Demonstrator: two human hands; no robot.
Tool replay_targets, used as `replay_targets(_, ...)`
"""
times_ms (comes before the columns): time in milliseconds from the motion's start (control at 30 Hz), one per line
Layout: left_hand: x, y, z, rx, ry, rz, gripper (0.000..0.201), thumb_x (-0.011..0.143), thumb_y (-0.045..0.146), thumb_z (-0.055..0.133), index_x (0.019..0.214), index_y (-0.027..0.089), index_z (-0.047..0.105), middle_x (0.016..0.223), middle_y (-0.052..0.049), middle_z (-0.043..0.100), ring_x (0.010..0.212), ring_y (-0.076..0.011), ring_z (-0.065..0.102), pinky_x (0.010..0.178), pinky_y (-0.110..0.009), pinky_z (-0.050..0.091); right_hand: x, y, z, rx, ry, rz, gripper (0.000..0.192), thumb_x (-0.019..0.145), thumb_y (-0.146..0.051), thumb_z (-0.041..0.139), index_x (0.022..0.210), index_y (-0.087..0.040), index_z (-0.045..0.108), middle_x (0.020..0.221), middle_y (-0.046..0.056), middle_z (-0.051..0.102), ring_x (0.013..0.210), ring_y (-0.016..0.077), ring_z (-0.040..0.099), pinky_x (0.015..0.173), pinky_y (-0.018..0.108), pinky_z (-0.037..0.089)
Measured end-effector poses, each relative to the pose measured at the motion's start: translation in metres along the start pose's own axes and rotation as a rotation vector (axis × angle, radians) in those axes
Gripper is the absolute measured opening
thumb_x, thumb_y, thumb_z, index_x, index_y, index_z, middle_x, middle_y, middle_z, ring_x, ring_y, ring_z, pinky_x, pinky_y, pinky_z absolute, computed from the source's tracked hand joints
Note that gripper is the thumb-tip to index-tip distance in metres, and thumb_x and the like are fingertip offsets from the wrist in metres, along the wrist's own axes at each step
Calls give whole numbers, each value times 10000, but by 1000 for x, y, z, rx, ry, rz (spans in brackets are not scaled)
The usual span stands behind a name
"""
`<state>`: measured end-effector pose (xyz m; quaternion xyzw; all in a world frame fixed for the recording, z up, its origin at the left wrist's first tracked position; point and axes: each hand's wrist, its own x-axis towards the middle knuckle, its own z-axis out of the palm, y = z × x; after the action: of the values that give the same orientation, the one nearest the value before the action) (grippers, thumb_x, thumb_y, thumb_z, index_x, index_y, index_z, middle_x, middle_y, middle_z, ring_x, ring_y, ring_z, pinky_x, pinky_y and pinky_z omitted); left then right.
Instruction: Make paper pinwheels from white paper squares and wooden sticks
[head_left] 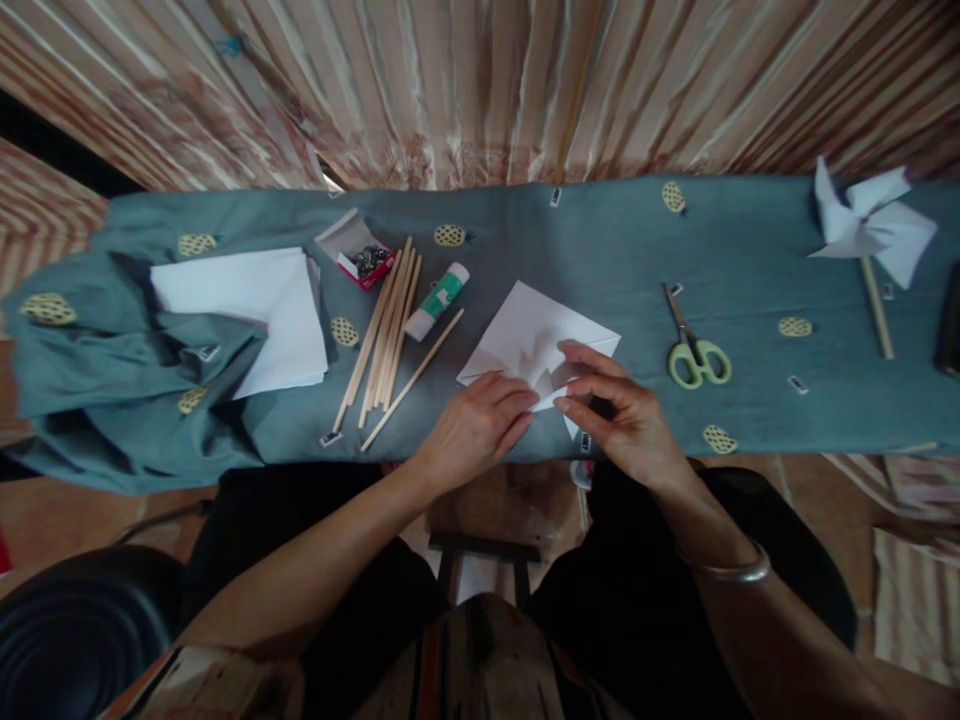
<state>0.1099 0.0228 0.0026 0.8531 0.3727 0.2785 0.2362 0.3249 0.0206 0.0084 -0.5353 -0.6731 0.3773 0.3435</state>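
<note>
A white square of paper lies on the teal cloth near the table's front edge, with a corner folded up towards its middle. My left hand pinches the folded flap at the paper's lower edge. My right hand holds the same flap from the right, thumb and forefinger closed on it. A metal bangle sits on my right wrist.
Several wooden sticks and a glue stick lie left of the paper. A small open box of pins and a stack of white sheets are further left. Green-handled scissors lie to the right, a finished paper pinwheel at far right.
</note>
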Motion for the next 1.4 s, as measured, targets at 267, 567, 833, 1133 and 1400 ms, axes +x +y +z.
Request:
replay_targets(267, -2, -1, 0, 22, -4, 37, 227, 993, 199, 488, 1142, 157, 654, 1023, -94, 710, 945, -206, 645, 831, -365, 573, 3, -1, 10, -98, 116, 35, 56, 842, -318, 700, 818, -269, 707, 1311, 61, 647, 1238, 295, 577, 1081, 541, 449)
replay_targets(567, 0, -2, 3, 32, 45, 37, 195, 968, 142, 516, 1074, 115, 678, 1003, -109, 713, 921, -201, 651, 810, -349, 583, 5, -9, 14, -193, 165, 22, 48, 852, -307, 702, 852, -261, 688, 1274, 76, 667, 1237, 291, 579, 1071, 524, 462)
replay_targets(833, -1, -2, 5, 36, 53, 21, 204, 982, 176, 503, 1066, 114, 678, 992, -104, 710, 937, -198, 653, 829, -347, 580, 3, -5, 15, -237, 184, -40, 59, 866, -302, 685, 846, -247, 695, 1266, 68, 678, 1206, 278, 601, 1032, 522, 493)
replay_targets(1133, 2, -3, 3, -15, 14, -43, 189, 969, 170, 524, 1064, 134, 684, 1007, -96, 710, 957, -198, 663, 859, -361, 570, 2, -2, 15, -281, 177, -84, 84, 881, -313, 671, 852, -244, 708, 1264, 77, 681, 1195, 281, 606, 1018, 510, 504)
replay_targets(1400, 3, -2, 2, -11, 17, -61, 191, 965, 167, 526, 1058, 134, 689, 1010, -94, 717, 957, -199, 670, 854, -354, 574, 4, -3, 15, -301, 171, -94, 98, 889, -315, 665, 851, -234, 705, 1260, 89, 682, 1195, 280, 611, 1020, 511, 500)
